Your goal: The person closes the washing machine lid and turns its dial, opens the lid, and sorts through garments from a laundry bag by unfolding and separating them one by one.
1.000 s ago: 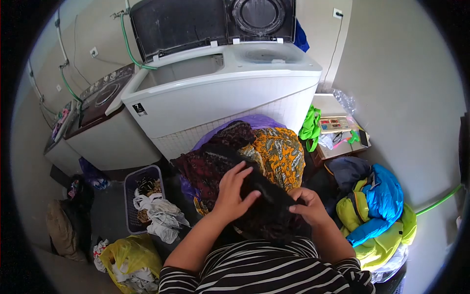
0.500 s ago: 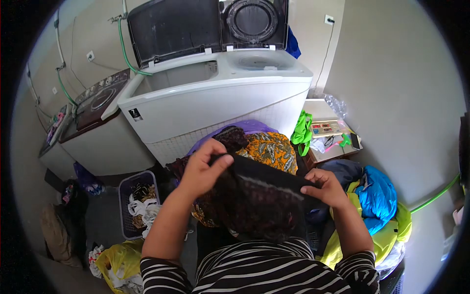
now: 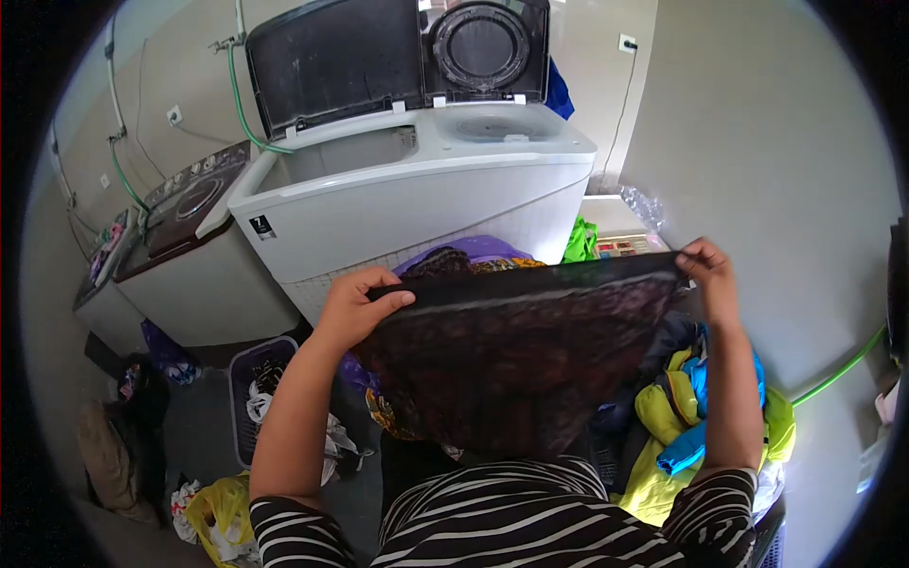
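A dark, sheer, lacy cloth (image 3: pixel 516 364) with a black band along its upper edge is stretched out in front of my body. My left hand (image 3: pixel 350 308) pinches the band's left end between thumb and fingers. At the opposite end, my right hand (image 3: pixel 710 275) grips the upper right corner, raised somewhat higher than the left. The cloth hangs down towards my lap and covers most of the pile behind it. Above its top edge show parts of a purple bag (image 3: pixel 483 248) and an orange patterned cloth (image 3: pixel 507 265).
Ahead stands a white twin-tub washing machine (image 3: pixel 426 204) with both lids raised. A second washer (image 3: pixel 204 256) is to its left. On the floor are a laundry basket (image 3: pixel 240 417) and a yellow plastic bag (image 3: pixel 222 516). Yellow and blue clothes (image 3: pixel 658 454) lie at right.
My hands have moved apart, the right one up and to the right, the left one slightly left. The bunched cloth is now spread wide between them.
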Demonstrator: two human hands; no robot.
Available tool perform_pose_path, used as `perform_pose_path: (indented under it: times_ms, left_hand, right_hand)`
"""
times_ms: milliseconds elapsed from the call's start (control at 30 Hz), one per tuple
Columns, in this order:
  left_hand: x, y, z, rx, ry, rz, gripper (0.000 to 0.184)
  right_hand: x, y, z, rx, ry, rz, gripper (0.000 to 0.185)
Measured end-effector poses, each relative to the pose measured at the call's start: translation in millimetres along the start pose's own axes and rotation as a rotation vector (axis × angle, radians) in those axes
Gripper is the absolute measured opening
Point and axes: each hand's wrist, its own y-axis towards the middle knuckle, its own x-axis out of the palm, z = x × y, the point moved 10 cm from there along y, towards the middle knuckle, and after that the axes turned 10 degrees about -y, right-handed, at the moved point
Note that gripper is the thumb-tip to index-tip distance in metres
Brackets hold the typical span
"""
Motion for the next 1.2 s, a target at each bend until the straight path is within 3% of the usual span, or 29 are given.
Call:
perform_pose_path:
  times_ms: [100, 233, 300, 333, 467, 533, 567, 667, 767, 800, 967, 1100, 1200]
  left_hand:
    - [-4, 0, -8, -0.082, -0.052, 0.011, 0.006]
    - [9, -2, -1, -0.086, -0.184, -0.018, 0.007]
    - [34, -1, 7, -0.019, -0.215, -0.033, 0.011]
    - [54, 0, 7, -0.05, -0.299, -0.099, 0.015]
    - [133, -4, 27, -0.003, -0.164, -0.32, 0.016]
    - [164, -10, 40, 0.095, -0.117, -0.393, 0.016]
    - [175, -15, 50, 0.201, -0.071, -0.465, 0.015]
    - [163, -9, 46, 0.122, -0.021, -0.448, 0.015]
    - [133, 1, 31, 0.038, 0.022, -0.395, 0.018]
    - [118, 7, 22, 0.037, 0.024, -0.365, 0.019]
    - [36, 31, -18, -0.179, -0.122, -0.146, 0.012]
    - [3, 41, -19, -0.151, -0.139, -0.123, 0.01]
    - [-12, 46, -9, -0.108, -0.075, -0.077, 0.01]
  right_hand:
    - [-51, 23, 9, -0.073, -0.029, 0.033, 0.009]
    - [-91, 22, 9, 0.03, 0.443, 0.253, 0.026]
    - [-52, 10, 28, 0.263, 0.695, 0.258, 0.029]
    - [-22, 5, 47, 0.365, 0.753, 0.145, 0.029]
    - [105, -57, 19, 0.486, 0.704, -0.051, 0.025]
    - [166, -89, -21, 0.18, 0.353, -0.539, 0.026]
    - [181, -100, -56, -0.141, 0.256, -0.594, 0.03]
    - [180, -101, -58, -0.242, 0.069, -0.617, 0.024]
    - [128, -52, -42, 0.052, -0.018, -0.408, 0.008]
    - [104, -35, -47, -0.037, -0.05, -0.292, 0.008]
    - [-7, 28, -51, 0.045, -0.02, 0.097, 0.004]
    - [-62, 67, -39, -0.005, -0.039, 0.136, 0.007]
    - [-108, 75, -50, -0.088, -0.145, 0.391, 0.012]
